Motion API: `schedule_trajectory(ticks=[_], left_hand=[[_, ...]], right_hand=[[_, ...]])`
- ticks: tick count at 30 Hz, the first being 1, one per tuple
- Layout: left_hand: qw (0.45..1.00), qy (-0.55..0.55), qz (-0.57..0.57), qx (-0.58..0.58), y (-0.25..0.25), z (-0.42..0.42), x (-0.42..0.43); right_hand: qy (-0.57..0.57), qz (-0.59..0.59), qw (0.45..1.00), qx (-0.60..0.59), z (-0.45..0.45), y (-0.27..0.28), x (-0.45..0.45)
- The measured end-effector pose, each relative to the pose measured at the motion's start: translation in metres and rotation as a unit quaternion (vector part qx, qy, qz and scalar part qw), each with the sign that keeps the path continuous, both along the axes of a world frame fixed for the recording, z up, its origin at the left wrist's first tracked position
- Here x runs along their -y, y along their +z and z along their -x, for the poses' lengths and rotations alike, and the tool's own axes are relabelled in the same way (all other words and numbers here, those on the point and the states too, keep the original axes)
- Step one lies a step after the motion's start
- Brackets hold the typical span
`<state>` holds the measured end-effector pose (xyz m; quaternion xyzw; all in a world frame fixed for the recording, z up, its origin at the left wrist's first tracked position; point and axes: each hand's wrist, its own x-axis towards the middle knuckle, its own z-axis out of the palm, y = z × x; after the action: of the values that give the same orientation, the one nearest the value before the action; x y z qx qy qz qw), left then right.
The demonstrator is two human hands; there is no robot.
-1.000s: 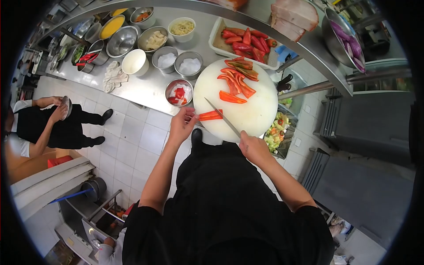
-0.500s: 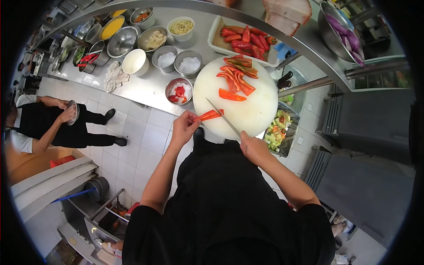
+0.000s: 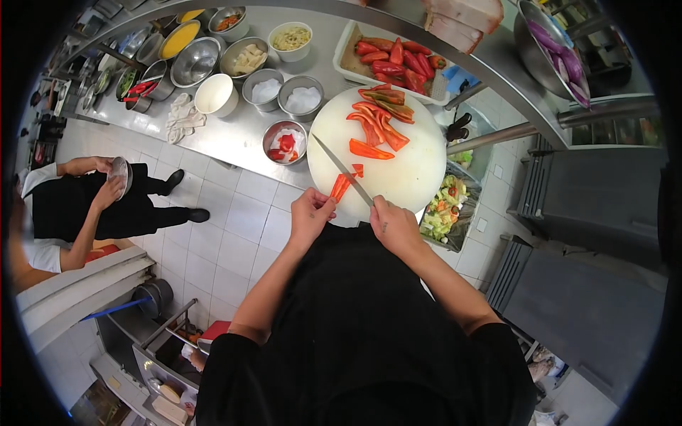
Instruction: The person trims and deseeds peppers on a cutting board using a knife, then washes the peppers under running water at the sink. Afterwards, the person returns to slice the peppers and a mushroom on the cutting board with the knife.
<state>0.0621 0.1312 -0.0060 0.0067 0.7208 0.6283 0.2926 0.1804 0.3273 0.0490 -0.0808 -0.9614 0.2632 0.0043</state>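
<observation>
My left hand (image 3: pixel 312 213) pinches the lower end of a red pepper strip (image 3: pixel 340 187) at the near left of the round white cutting board (image 3: pixel 419 167). My right hand (image 3: pixel 393 224) grips the handle of a knife (image 3: pixel 341 167), its blade pointing up and left across the board, beside the strip. A small cut piece (image 3: pixel 358 170) lies just right of the blade. Farther back on the board are several opened pepper pieces (image 3: pixel 383 128) and a single red slice (image 3: pixel 370 149). A metal bowl (image 3: pixel 274 153) with red bits stands left of the board.
Whole red peppers (image 3: pixel 399 62) fill a white tray (image 3: pixel 343 65) behind the board. Bowls, a white bowl (image 3: pixel 217 96) among them, and a cloth (image 3: pixel 186 119) stand left. A bin of scraps (image 3: pixel 445 209) is at right. Another person (image 3: pixel 85 202) holds a bowl at left.
Both hands have moved nearer my body, the left also rightward. The strip is now angled more steeply, and a small piece is separate from it. The knife has shifted left.
</observation>
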Motion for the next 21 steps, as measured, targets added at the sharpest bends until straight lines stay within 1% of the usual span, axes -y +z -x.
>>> schedule_trajectory(ticks=[2,3,5,9,11,12,14,15,16,17,19,21], left_hand=[[1.000,0.004,0.006,-0.004,-0.004,-0.001,0.000],[1.000,0.005,0.010,-0.008,-0.005,-0.002,-0.001],[1.000,0.006,0.006,-0.012,-0.007,-0.004,-0.002],[0.999,-0.003,0.017,-0.028,-0.012,-0.003,0.006],[0.999,0.003,0.003,-0.038,-0.014,0.003,0.014],[0.999,0.011,-0.011,-0.048,-0.012,0.006,0.017],[0.998,-0.007,0.009,-0.066,-0.010,0.011,0.021],[0.995,-0.014,0.020,-0.100,-0.011,0.014,0.019],[0.990,-0.023,0.031,-0.134,-0.012,0.018,0.017],[0.990,-0.023,0.031,-0.134,-0.010,0.020,0.013],[0.982,-0.040,0.075,-0.168,-0.004,0.023,0.006],[0.981,-0.037,0.077,-0.172,-0.001,0.024,0.004]], right_hand=[[-0.004,0.010,0.999,-0.039,0.006,0.009,0.005],[-0.004,0.010,0.999,-0.038,0.006,0.003,0.005],[0.020,-0.024,0.998,0.055,0.006,-0.008,0.004],[0.015,-0.032,0.996,0.087,-0.004,-0.007,0.006],[0.013,-0.041,0.993,0.108,-0.012,-0.004,0.003],[0.013,-0.042,0.993,0.108,-0.015,-0.003,-0.002],[0.025,-0.012,0.994,0.106,-0.018,0.000,-0.010],[0.026,-0.013,0.994,0.106,-0.017,0.001,-0.009],[0.024,-0.018,0.997,0.074,-0.014,0.003,-0.008],[0.022,-0.023,0.999,0.042,-0.010,0.005,-0.006],[0.024,-0.013,0.999,0.018,-0.002,0.008,0.001],[0.026,-0.004,1.000,-0.005,-0.001,0.004,0.001]])
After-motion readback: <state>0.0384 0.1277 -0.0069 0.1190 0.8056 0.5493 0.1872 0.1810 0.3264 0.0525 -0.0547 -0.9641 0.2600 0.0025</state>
